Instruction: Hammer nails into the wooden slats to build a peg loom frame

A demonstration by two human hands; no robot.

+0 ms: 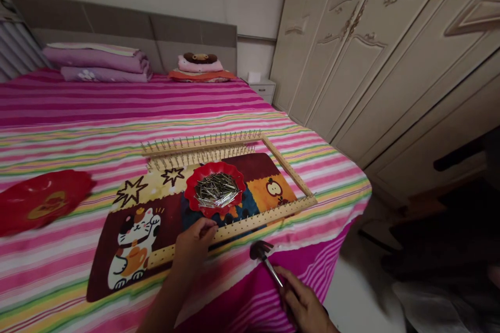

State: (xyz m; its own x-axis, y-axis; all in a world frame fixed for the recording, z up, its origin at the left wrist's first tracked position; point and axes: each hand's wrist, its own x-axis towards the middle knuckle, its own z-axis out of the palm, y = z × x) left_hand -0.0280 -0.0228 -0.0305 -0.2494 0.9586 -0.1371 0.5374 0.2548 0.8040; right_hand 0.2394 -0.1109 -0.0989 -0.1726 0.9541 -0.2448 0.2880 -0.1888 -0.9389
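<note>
Hand, right (300, 294), bottom of frame just right of centre: your fingers are clamped on the shaft of a dark-headed tool (269, 268). Its head points up-left, near the rack's close rail, and you have striped cover between the two. Left hand (195, 239), lower centre: your thumb and forefinger are close together at that rail; cannot tell whether they pinch a nail. Wooden rack (269, 216), mid-frame, rail dotted with holes; nails bristle along its far side. Red bowl (190, 187), full of loose nails (217, 190), sits inside the rack, just beyond your left fingertips. Printed mat (103, 234) lies beneath, reaching lower left. Red plate (23, 197) at left edge, apart from the mat. Striped bed cover (336, 177) runs right from the rack's corner to the bed's edge; wardrobe (332, 62) bounds the upper right.
</note>
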